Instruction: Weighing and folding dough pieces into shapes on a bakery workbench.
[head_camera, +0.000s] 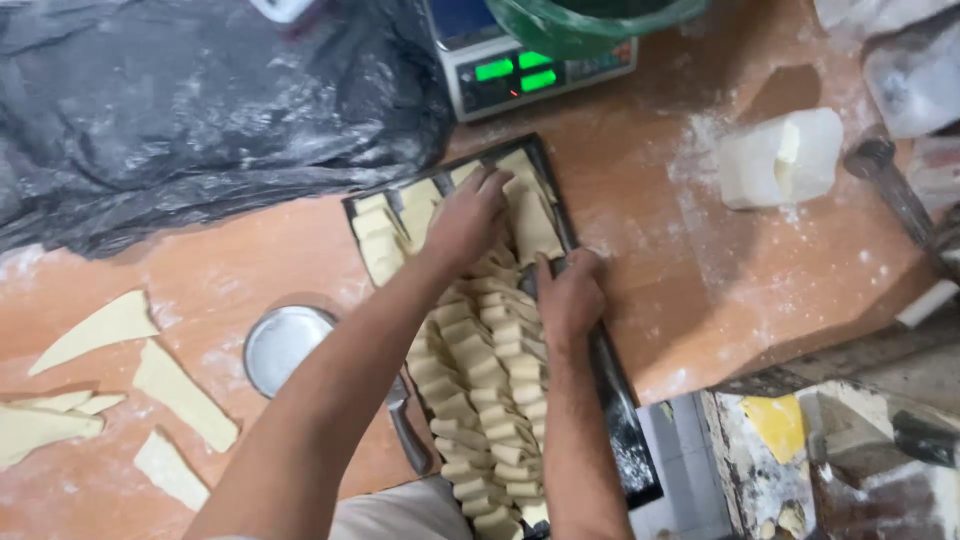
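Both hands over a dark baking tray (622, 420) that lies diagonally on the floury wooden table (680, 280). Tray is packed with rows of overlapping pale dough pieces (480, 370). Left hand (466, 218) is at the far end, fingers spread and pressing down on the flat dough squares there, holding nothing that I can see. Right hand (570, 292) is curled, fingers closed over the tray's right rim, next to the dough rows. Left of the tray: round metal tin (283, 343), knife (408, 425) beside it, loose triangular dough offcuts (180, 395) further left. Behind: digital scale (520, 70) with green display, black plastic sheet (200, 110). White block (780, 160) sits well right.
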